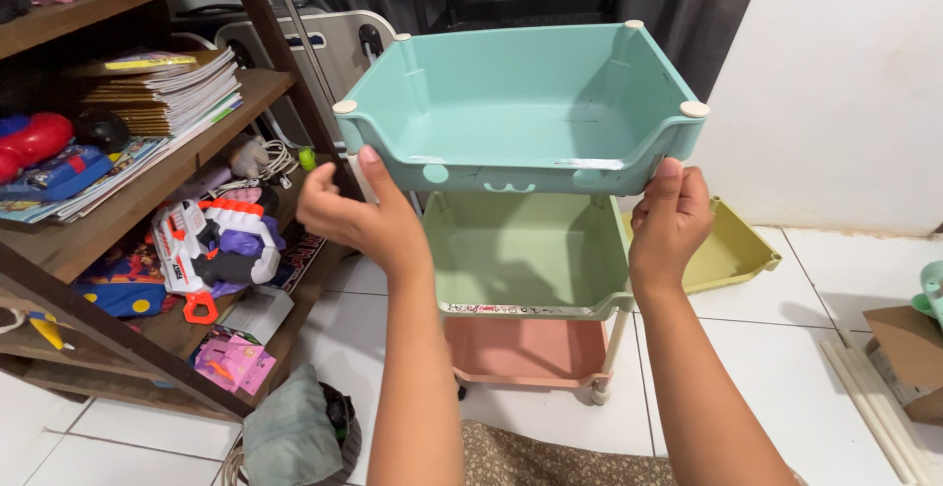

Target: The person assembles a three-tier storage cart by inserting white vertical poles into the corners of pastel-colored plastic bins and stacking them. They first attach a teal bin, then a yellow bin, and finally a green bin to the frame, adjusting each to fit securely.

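A teal plastic tray (pixel 521 103) forms the top tier of a small stacked cart. My left hand (pixel 356 213) grips its front left corner and my right hand (pixel 670 219) grips its front right corner. Under it sit a pale green tray (pixel 530 290) and a pink bottom tray (pixel 526 353) on white posts. Cream caps top the teal tray's corner posts. All three trays look empty.
A yellow tray (pixel 732 250) lies on the white tile floor behind right. A wooden shelf (pixel 128 201) at left holds books and a toy blaster (pixel 211 241). White tubes (pixel 879 403) and a cardboard box (pixel 909 353) lie at right. A grey bag (pixel 295 437) sits near my feet.
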